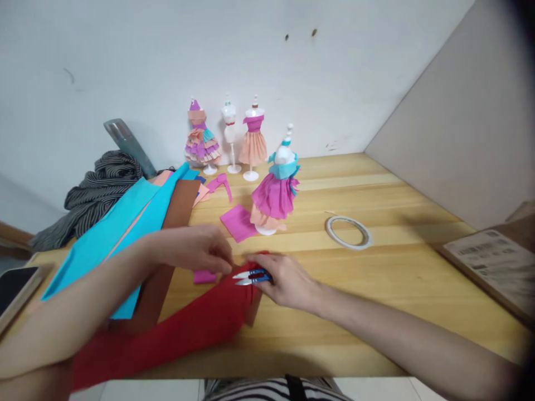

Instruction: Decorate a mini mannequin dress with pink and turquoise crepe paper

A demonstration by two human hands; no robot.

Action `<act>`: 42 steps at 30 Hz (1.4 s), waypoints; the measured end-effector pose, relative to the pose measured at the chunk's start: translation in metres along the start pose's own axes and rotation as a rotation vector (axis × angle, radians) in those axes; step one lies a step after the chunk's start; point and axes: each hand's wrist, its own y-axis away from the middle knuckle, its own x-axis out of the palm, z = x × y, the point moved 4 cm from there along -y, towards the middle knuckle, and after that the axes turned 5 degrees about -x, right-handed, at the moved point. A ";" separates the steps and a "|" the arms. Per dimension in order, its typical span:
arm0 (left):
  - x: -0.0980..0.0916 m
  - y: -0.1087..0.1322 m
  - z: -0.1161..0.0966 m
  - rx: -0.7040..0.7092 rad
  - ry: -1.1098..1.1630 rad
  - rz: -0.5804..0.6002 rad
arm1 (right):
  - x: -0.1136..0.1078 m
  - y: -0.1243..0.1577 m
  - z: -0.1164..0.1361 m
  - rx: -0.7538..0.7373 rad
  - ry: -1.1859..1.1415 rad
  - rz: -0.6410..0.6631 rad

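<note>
My right hand [288, 278] grips a pair of thread snips [251, 277] with blue handles, its two blades apart and pointing left. Under the snips lies a long strip of red crepe paper [179, 334], running down to the lower left beneath my left arm. My left hand [204, 250] is closed with curled fingers at the upper edge of the red paper; its fingertips are slightly blurred and whatever they hold is hidden. Just beyond my hands stands a small dress form [285, 167] in a turquoise, magenta and peach paper dress.
Three more dress forms [233, 136] stand by the wall. Turquoise paper [104, 234], brown paper [181, 206] and a striped cloth [104, 184] lie left. Magenta scraps [238, 221] lie mid-table. A tape roll [349, 233] and a cardboard box [493, 267] are right, a phone [19, 284] left.
</note>
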 end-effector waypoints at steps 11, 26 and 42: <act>0.039 -0.034 0.048 -0.032 0.259 -0.404 | -0.039 0.009 -0.008 -0.063 0.135 -0.280; 0.031 -0.051 0.054 -0.036 0.515 -0.442 | -0.073 0.011 -0.009 -0.173 0.274 -0.025; 0.105 -0.103 0.051 0.015 1.137 -0.412 | -0.116 0.024 -0.080 0.072 -0.163 0.254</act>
